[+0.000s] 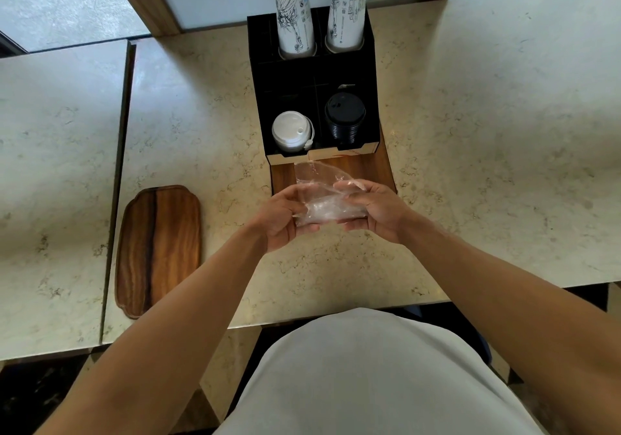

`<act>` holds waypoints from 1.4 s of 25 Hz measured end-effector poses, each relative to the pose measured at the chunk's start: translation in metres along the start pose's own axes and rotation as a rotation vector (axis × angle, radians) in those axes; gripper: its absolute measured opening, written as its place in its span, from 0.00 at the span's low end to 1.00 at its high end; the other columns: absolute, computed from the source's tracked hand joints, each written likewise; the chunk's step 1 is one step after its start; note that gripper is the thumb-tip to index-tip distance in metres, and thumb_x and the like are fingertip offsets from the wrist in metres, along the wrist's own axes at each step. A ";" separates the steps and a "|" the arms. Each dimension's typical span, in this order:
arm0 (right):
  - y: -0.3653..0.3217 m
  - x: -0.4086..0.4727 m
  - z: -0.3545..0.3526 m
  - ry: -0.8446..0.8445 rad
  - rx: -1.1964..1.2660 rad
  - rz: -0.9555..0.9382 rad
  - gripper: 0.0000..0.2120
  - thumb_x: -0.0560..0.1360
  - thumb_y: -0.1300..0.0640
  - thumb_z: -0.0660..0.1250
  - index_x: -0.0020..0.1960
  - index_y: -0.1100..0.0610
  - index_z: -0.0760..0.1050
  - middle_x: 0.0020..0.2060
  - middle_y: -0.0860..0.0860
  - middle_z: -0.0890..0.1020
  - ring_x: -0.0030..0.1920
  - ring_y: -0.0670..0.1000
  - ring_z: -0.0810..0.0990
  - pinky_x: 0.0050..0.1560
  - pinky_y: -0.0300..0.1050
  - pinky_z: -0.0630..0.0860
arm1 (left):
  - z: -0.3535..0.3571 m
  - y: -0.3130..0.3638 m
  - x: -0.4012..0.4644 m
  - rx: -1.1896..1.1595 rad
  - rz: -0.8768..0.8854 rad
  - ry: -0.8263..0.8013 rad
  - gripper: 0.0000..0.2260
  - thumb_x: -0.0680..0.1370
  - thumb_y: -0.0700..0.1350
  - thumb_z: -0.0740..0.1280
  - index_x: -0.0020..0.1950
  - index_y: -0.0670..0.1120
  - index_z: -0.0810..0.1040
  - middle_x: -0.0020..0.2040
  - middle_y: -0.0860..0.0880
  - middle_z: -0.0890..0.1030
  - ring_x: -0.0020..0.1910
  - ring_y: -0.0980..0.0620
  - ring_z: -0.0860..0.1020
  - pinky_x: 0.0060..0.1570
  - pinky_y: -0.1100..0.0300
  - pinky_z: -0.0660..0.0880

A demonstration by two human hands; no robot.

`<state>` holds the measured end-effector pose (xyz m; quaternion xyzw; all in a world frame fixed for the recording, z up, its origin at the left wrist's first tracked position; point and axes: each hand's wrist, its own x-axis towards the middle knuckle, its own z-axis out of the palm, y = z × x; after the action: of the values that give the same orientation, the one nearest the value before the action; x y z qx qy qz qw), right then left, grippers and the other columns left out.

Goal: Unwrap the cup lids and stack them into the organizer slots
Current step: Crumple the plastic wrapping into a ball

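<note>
Both hands held a clear plastic wrapper (322,199) just in front of the organizer (312,75). Left hand (282,216) fingers pinched its near edge; right hand (373,209) fingers curled round the far side. White lids (291,130) and black lids (344,118) already sat in the organizer's front slots. Could not tell if any lid remained inside the wrapper. Risks: the slippery film could slip from the fingers, or, if dropped toward the organizer, snag on the white lids.

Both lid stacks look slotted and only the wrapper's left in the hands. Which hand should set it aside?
Probably the left hand: it pinches the plastic wrapper too, and bare counter lies on its side. The right hand has the organizer just ahead of it.
</note>
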<state>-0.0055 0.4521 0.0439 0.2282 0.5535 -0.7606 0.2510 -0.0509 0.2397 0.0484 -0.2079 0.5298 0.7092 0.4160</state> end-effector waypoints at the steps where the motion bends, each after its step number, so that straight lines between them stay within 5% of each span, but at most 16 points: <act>1: 0.001 0.001 0.000 -0.009 0.037 0.001 0.14 0.83 0.65 0.63 0.64 0.55 0.82 0.64 0.59 0.80 0.47 0.60 0.87 0.37 0.46 0.84 | 0.000 0.000 0.000 -0.008 0.013 0.007 0.21 0.80 0.26 0.57 0.64 0.42 0.80 0.63 0.36 0.80 0.40 0.43 0.85 0.31 0.58 0.83; 8: 0.001 0.000 0.000 0.025 0.298 0.031 0.14 0.84 0.69 0.56 0.49 0.62 0.79 0.53 0.67 0.83 0.40 0.59 0.88 0.35 0.43 0.84 | 0.004 -0.002 0.001 -0.221 -0.013 0.080 0.14 0.82 0.29 0.56 0.58 0.37 0.81 0.50 0.35 0.84 0.37 0.46 0.86 0.31 0.62 0.82; 11: 0.001 0.001 -0.002 0.023 0.367 0.050 0.14 0.81 0.68 0.53 0.49 0.68 0.78 0.52 0.71 0.81 0.42 0.62 0.87 0.37 0.45 0.85 | 0.004 -0.002 -0.001 -0.255 -0.055 0.098 0.14 0.82 0.33 0.54 0.61 0.33 0.76 0.49 0.34 0.83 0.37 0.45 0.85 0.31 0.61 0.82; 13: 0.003 0.003 -0.005 0.016 0.372 0.068 0.19 0.80 0.61 0.54 0.51 0.72 0.79 0.52 0.70 0.82 0.42 0.62 0.87 0.39 0.47 0.85 | 0.001 -0.002 -0.001 -0.241 -0.084 0.096 0.14 0.78 0.37 0.55 0.54 0.32 0.78 0.46 0.36 0.84 0.39 0.43 0.82 0.32 0.58 0.82; 16: 0.004 0.002 -0.008 0.006 0.148 0.073 0.18 0.83 0.53 0.63 0.51 0.68 0.81 0.50 0.63 0.85 0.44 0.55 0.86 0.43 0.43 0.84 | -0.001 -0.003 0.000 -0.042 -0.090 0.072 0.14 0.79 0.46 0.62 0.44 0.37 0.81 0.44 0.40 0.84 0.41 0.44 0.81 0.39 0.53 0.82; 19: 0.005 0.001 -0.010 -0.019 -0.189 0.009 0.07 0.78 0.67 0.69 0.55 0.63 0.81 0.58 0.61 0.82 0.55 0.57 0.84 0.55 0.48 0.84 | 0.000 -0.008 0.003 0.232 -0.065 0.042 0.11 0.78 0.45 0.72 0.55 0.39 0.76 0.50 0.42 0.82 0.44 0.46 0.83 0.42 0.51 0.83; 23: 0.001 -0.002 -0.008 -0.082 -0.489 -0.097 0.35 0.71 0.73 0.70 0.73 0.48 0.73 0.61 0.55 0.77 0.53 0.54 0.81 0.53 0.47 0.84 | 0.001 -0.012 0.004 0.414 -0.113 -0.045 0.18 0.74 0.36 0.74 0.64 0.42 0.78 0.59 0.41 0.83 0.56 0.41 0.83 0.58 0.47 0.81; 27: -0.003 -0.004 0.001 -0.022 -0.589 -0.114 0.44 0.70 0.68 0.75 0.80 0.48 0.62 0.65 0.53 0.75 0.55 0.52 0.82 0.50 0.46 0.84 | 0.006 -0.018 0.002 0.566 -0.096 -0.100 0.16 0.73 0.35 0.74 0.61 0.41 0.82 0.56 0.43 0.86 0.57 0.44 0.84 0.60 0.49 0.80; 32: 0.011 -0.009 -0.003 0.122 -0.410 -0.142 0.35 0.75 0.59 0.76 0.75 0.48 0.61 0.56 0.58 0.82 0.49 0.58 0.86 0.49 0.51 0.86 | 0.019 -0.024 0.003 0.326 -0.004 0.094 0.16 0.74 0.32 0.73 0.61 0.36 0.80 0.56 0.40 0.85 0.54 0.40 0.84 0.56 0.46 0.82; 35: 0.018 -0.014 0.000 0.122 -0.586 -0.329 0.23 0.78 0.58 0.73 0.65 0.50 0.63 0.50 0.52 0.80 0.44 0.56 0.85 0.43 0.52 0.87 | 0.028 -0.025 0.002 0.242 0.057 0.171 0.21 0.74 0.31 0.73 0.65 0.39 0.72 0.60 0.38 0.80 0.51 0.41 0.83 0.48 0.46 0.83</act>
<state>0.0168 0.4495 0.0398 0.0989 0.7919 -0.5845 0.1461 -0.0274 0.2690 0.0423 -0.2010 0.6505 0.6315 0.3710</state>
